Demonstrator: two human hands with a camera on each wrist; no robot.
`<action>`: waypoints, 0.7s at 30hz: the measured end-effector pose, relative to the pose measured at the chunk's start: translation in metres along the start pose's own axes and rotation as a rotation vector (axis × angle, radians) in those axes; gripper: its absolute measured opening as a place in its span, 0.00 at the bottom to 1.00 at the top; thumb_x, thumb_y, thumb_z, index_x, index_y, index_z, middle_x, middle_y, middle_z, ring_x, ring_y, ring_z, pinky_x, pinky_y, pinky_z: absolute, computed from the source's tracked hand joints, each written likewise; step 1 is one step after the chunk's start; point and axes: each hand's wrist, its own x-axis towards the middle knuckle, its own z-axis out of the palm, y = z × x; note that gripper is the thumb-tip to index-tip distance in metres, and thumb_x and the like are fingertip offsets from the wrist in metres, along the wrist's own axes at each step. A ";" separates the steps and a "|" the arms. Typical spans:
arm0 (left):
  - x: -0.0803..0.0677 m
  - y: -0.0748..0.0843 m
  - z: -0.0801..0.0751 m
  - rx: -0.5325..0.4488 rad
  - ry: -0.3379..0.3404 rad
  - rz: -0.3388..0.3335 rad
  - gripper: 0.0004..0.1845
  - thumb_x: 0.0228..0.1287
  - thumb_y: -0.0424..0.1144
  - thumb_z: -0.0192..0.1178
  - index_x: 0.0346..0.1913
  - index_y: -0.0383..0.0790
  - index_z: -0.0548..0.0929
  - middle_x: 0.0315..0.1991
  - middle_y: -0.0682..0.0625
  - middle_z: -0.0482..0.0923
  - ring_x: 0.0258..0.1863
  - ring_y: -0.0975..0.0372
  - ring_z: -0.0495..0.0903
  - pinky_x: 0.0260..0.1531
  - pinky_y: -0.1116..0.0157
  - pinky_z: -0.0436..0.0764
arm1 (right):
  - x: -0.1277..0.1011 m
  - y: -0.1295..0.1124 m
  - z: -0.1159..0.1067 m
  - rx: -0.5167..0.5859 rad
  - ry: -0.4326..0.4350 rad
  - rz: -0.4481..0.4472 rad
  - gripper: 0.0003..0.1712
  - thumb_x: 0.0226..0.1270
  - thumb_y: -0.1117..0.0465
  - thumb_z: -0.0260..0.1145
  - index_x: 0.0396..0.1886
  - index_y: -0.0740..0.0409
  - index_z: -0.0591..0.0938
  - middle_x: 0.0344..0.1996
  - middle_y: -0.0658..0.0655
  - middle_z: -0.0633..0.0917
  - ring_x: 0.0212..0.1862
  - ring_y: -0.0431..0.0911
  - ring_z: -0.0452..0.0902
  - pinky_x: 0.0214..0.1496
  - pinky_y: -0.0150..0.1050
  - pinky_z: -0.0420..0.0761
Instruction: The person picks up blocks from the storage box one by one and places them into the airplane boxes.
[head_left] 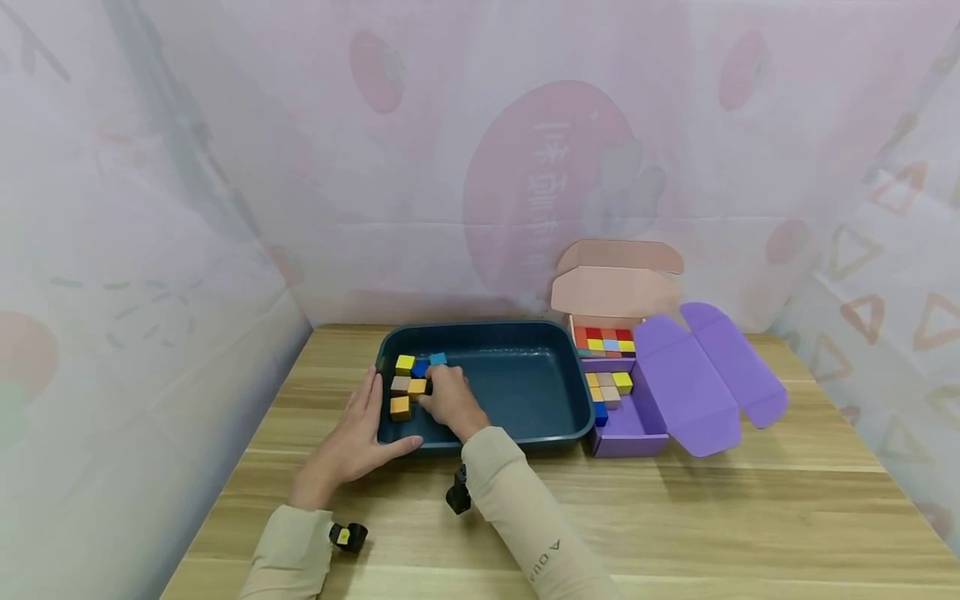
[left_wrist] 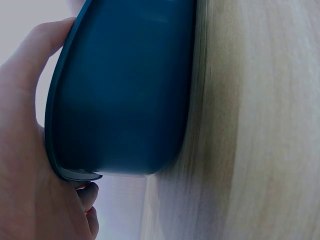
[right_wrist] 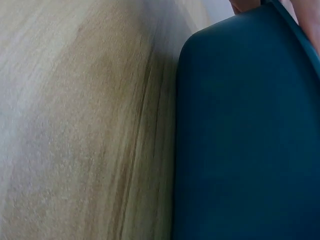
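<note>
Resting against the near-left corner of the dark blue tray [head_left: 525, 333], the left hand [head_left: 352, 442] lies with straight fingers along the outer wall and the thumb at the rim, gripping nothing. Inside the tray, the right hand [head_left: 450, 398] curls its fingers round an orange block [head_left: 417, 387], which sits among loose blocks at the tray's 9 o'clock side: a yellow block [head_left: 405, 363], a blue block [head_left: 421, 367], a teal block [head_left: 438, 358], a tan block [head_left: 401, 384] and a second orange block [head_left: 400, 407]. At the tray's 3 o'clock, touching its side, an open purple box [head_left: 660, 367] holds several coloured cubes; a pink box [head_left: 615, 287] stands behind it, at the purple box's 12 o'clock, on the wooden table [head_left: 750, 517].
</note>
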 end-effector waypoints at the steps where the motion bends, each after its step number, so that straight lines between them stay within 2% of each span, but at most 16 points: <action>1: 0.000 0.000 0.000 0.000 0.003 0.000 0.70 0.62 0.75 0.63 0.86 0.36 0.34 0.88 0.42 0.25 0.85 0.32 0.39 0.79 0.30 0.51 | 0.001 0.001 0.000 -0.001 0.004 -0.005 0.20 0.74 0.58 0.72 0.62 0.60 0.85 0.52 0.59 0.89 0.46 0.48 0.89 0.49 0.41 0.90; 4: 0.000 0.000 0.000 0.006 0.008 0.002 0.71 0.62 0.76 0.63 0.86 0.35 0.34 0.88 0.40 0.26 0.85 0.31 0.39 0.78 0.29 0.52 | 0.002 0.002 0.001 -0.003 0.019 -0.015 0.12 0.75 0.59 0.71 0.53 0.58 0.87 0.44 0.56 0.89 0.41 0.45 0.86 0.46 0.40 0.89; 7: 0.000 0.000 0.000 0.005 0.010 0.004 0.70 0.62 0.75 0.63 0.86 0.35 0.34 0.88 0.39 0.27 0.85 0.32 0.40 0.79 0.30 0.52 | 0.002 0.004 0.001 -0.008 0.033 -0.022 0.08 0.75 0.60 0.71 0.48 0.56 0.88 0.42 0.54 0.89 0.42 0.43 0.86 0.48 0.39 0.89; 14: -0.001 0.001 0.001 0.007 0.002 -0.008 0.69 0.63 0.73 0.64 0.86 0.35 0.34 0.88 0.41 0.26 0.85 0.32 0.39 0.79 0.30 0.51 | -0.001 0.007 -0.002 0.020 0.031 -0.030 0.12 0.74 0.61 0.72 0.53 0.59 0.89 0.45 0.55 0.90 0.45 0.45 0.86 0.52 0.40 0.90; 21: 0.000 0.001 0.000 0.013 0.007 -0.014 0.70 0.62 0.75 0.63 0.86 0.34 0.35 0.88 0.39 0.27 0.85 0.31 0.40 0.78 0.30 0.52 | -0.009 0.013 -0.020 0.019 0.062 -0.059 0.14 0.72 0.61 0.74 0.54 0.60 0.89 0.47 0.56 0.90 0.46 0.46 0.87 0.53 0.41 0.90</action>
